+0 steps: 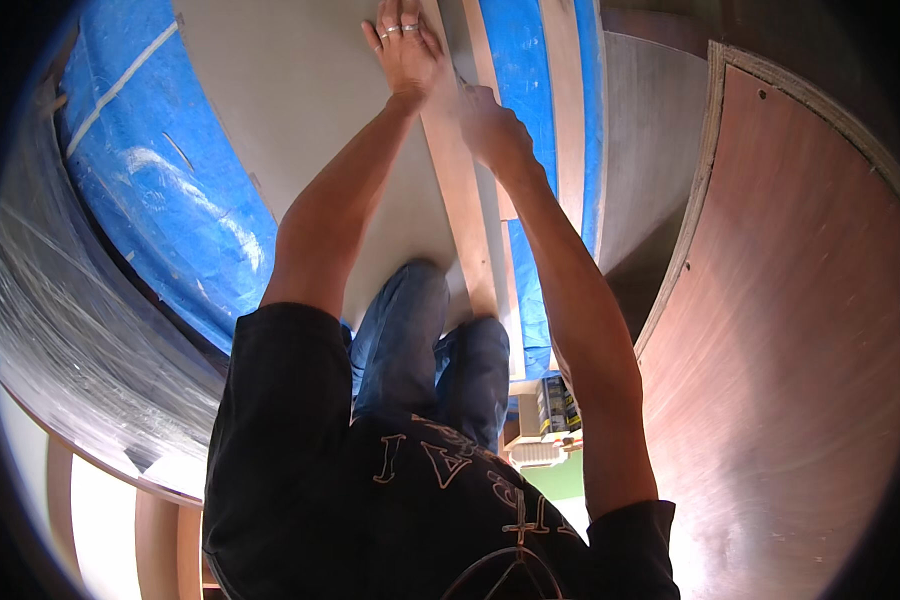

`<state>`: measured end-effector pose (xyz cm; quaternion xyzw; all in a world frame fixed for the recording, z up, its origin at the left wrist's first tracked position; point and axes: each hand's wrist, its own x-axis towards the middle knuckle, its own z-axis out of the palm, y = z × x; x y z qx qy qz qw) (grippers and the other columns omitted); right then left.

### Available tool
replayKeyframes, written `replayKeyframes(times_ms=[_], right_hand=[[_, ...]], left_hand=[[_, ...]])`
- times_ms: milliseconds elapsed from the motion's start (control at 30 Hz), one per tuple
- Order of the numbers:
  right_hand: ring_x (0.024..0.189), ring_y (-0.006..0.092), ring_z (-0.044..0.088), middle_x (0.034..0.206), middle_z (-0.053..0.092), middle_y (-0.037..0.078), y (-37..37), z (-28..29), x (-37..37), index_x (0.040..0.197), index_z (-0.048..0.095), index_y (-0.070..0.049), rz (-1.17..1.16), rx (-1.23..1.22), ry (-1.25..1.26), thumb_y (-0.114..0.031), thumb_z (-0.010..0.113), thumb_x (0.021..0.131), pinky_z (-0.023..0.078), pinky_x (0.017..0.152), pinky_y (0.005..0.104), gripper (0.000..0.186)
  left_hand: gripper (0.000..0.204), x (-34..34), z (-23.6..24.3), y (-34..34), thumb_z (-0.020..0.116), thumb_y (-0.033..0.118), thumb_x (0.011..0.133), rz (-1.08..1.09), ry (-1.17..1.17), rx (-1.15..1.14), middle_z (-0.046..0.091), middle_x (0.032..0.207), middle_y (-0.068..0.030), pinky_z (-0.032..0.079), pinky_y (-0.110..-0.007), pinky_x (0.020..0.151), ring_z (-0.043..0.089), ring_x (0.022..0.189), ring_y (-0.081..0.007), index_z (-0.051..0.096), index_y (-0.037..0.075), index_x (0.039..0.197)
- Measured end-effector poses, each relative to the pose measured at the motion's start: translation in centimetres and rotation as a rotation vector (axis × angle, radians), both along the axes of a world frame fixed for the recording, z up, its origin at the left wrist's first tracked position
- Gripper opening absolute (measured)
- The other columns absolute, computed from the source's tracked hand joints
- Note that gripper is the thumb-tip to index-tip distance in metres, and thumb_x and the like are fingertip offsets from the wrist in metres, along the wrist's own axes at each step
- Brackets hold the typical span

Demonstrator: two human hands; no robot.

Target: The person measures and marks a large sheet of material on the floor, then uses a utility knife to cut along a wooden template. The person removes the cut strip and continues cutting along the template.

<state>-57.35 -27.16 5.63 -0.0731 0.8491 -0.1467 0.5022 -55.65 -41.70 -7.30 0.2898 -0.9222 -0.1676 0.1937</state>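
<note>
The left hand [406, 52] lies flat, fingers slightly spread, across the grey sheet [300, 100] and the left edge of the wooden strip [460, 190]; the right hand [495, 130], curled around a slim tool [460, 76] too blurred to identify, sits just beside the strip's right edge

Wood strip [457, 175]: bare, pale, smooth, matt, small knot near the lower end. Grey panel [260, 90]: smooth, flat matt, material unclear. Blue sheeting [160, 215]: plastic by the look, creased, slight sheen, white smears (paint or dust, can't tell). Clear film [80, 300] at left: wrinkled, glossy plastic. Big brown panel [800, 250]: wood, smooth face with satin glare; its cut edge is rough. Rings [411, 28] on left hand [407, 68]: shiny metal. Jeans [400, 320]: denim. Shirt [310, 480]: matt black cloth.
</note>
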Motion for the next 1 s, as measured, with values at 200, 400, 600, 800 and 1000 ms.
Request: replayKeyframes(times_ms=[200, 400, 600, 800, 1000], right_hand=[[0.083, 0.0437, 0.071, 0.090, 0.071, 0.024, 2.5, -0.5, 3.0, 0.133, 0.045, -0.010, 0.034, -0.023, 0.082, -0.019, 0.058, 0.090, 0.055, 0.074, 0.0538, 0.045], [0.071, 0.0376, 0.071, 0.078, 0.070, 0.019, 5.6, -0.7, 6.6, 0.126, 0.046, -0.011, 0.091, -0.057, 0.194, -0.015, 0.062, 0.088, 0.057, 0.062, 0.0501, 0.041], [0.066, 0.0338, 0.071, 0.072, 0.069, 0.015, 8.8, -0.2, 10.5, 0.125, 0.046, -0.014, 0.102, -0.068, 0.283, -0.013, 0.063, 0.087, 0.056, 0.052, 0.0468, 0.041], [0.071, 0.0365, 0.072, 0.075, 0.070, 0.016, 10.7, 0.9, 12.6, 0.130, 0.045, -0.018, 0.053, 0.062, 0.085, -0.014, 0.060, 0.089, 0.056, 0.055, 0.0480, 0.043], [0.084, 0.0484, 0.068, 0.089, 0.070, 0.026, 12.5, 1.9, 14.2, 0.142, 0.041, -0.020, -0.071, 0.072, -0.062, -0.021, 0.052, 0.095, 0.054, 0.077, 0.0575, 0.048]], left_hand=[[0.048, -0.2, 0.3, 0.1, 0.048, 0.009, 0.098, -0.002, 0.021, 0.009, 0.043, 0.148, -0.0221, 0.021, -0.061, 0.117, 0.038, 0.140, -0.0387, 0.045, 0.008, 0.146], [0.049, -0.1, 0.2, 0.0, 0.046, 0.008, 0.098, -0.030, 0.032, -0.004, 0.041, 0.149, -0.0229, 0.021, -0.062, 0.117, 0.037, 0.140, -0.0395, 0.042, 0.008, 0.147], [0.050, 0.0, 0.4, 0.0, 0.046, 0.007, 0.098, -0.042, 0.053, 0.021, 0.040, 0.150, -0.0233, 0.020, -0.062, 0.117, 0.036, 0.140, -0.0406, 0.041, 0.007, 0.148], [0.051, -0.1, 0.9, 0.1, 0.046, 0.005, 0.097, -0.039, 0.051, 0.028, 0.042, 0.147, -0.0257, 0.022, -0.062, 0.116, 0.038, 0.139, -0.0418, 0.040, 0.006, 0.148], [0.048, -0.1, 0.9, 0.2, 0.047, 0.005, 0.097, -0.039, 0.074, 0.012, 0.044, 0.146, -0.0258, 0.022, -0.061, 0.116, 0.039, 0.138, -0.0418, 0.043, 0.005, 0.145]])
